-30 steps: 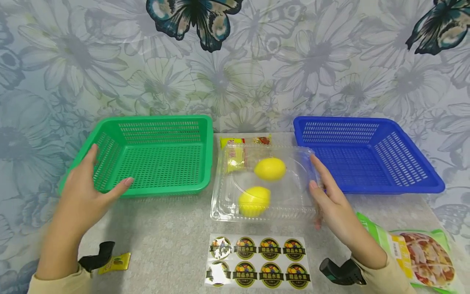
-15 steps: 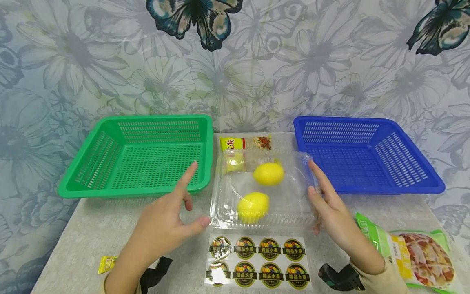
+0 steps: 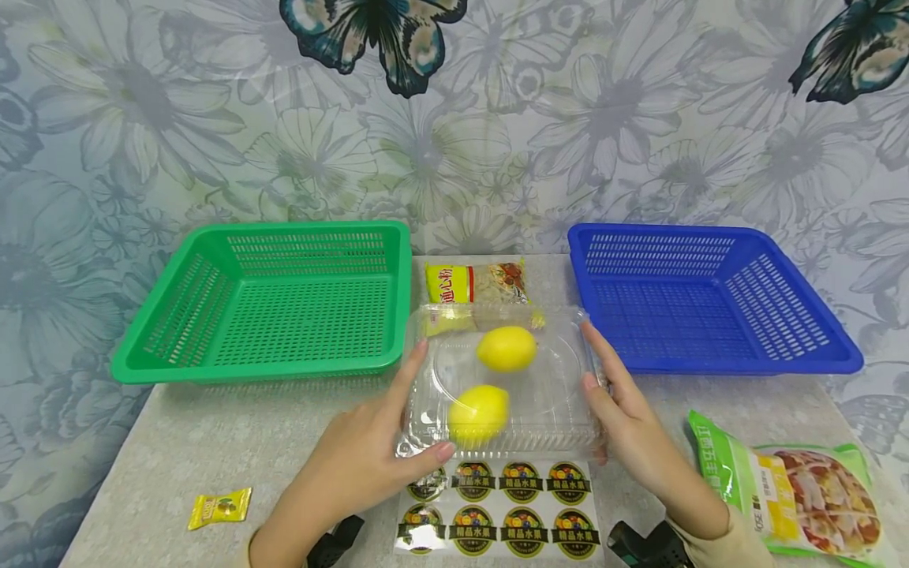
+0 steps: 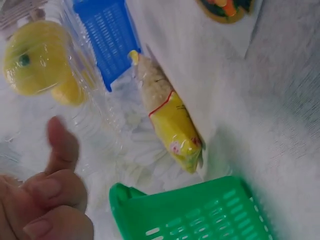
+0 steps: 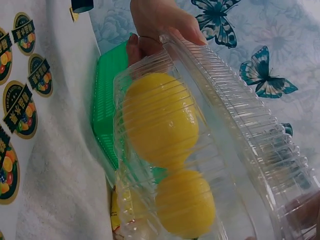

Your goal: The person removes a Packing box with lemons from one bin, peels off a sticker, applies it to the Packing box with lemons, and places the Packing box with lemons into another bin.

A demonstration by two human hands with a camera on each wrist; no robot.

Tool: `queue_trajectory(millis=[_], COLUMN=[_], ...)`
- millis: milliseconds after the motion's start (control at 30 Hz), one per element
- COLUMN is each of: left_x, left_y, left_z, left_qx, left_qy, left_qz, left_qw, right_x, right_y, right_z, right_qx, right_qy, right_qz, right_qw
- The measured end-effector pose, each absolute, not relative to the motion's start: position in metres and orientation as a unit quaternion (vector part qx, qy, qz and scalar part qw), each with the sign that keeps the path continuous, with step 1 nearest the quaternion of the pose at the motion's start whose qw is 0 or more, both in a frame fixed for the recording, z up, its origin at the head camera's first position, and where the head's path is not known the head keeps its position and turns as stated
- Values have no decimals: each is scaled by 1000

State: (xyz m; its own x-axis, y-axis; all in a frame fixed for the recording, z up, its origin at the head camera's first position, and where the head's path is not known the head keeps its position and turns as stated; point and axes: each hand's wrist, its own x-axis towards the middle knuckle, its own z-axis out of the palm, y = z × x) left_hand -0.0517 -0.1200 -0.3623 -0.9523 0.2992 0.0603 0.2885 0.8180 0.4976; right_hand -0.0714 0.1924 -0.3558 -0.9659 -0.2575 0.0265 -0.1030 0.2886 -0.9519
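Holding the clear clamshell box (image 3: 504, 386) at centre frame between both hands — my left hand (image 3: 369, 450) pinches its left edge, thumb under, my right hand (image 3: 625, 418) clasps its right edge. Two lemons (image 3: 479, 412) sit inside. Next, I judge, comes pressing the lid closed evenly. The speckled grey table (image 3: 213, 450) meets flowered butterfly wallpaper (image 3: 454, 118) — green basket (image 3: 277, 300) left, blue basket (image 3: 703, 300) right.
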Motion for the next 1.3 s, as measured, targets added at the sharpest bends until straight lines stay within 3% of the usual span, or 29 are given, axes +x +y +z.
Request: queue_trajectory(millis=[600,867,1300], left_x=[-57,-59,-62], left_y=[-116,-115,-111], left_z=[-380,-388,-397], left_qx=[159,161,143], left_qy=[943,946,955], left_qz=[290,278,259], left_qw=[40,36,32], right_x=[-74,-78,-78], right_y=[202,207,206], right_z=[-373,-387,-401], right_qx=[-110,-151,-153], right_qy=[843,869,873], right_qz=[-520,-467,-458], right_qw=[86,56,70])
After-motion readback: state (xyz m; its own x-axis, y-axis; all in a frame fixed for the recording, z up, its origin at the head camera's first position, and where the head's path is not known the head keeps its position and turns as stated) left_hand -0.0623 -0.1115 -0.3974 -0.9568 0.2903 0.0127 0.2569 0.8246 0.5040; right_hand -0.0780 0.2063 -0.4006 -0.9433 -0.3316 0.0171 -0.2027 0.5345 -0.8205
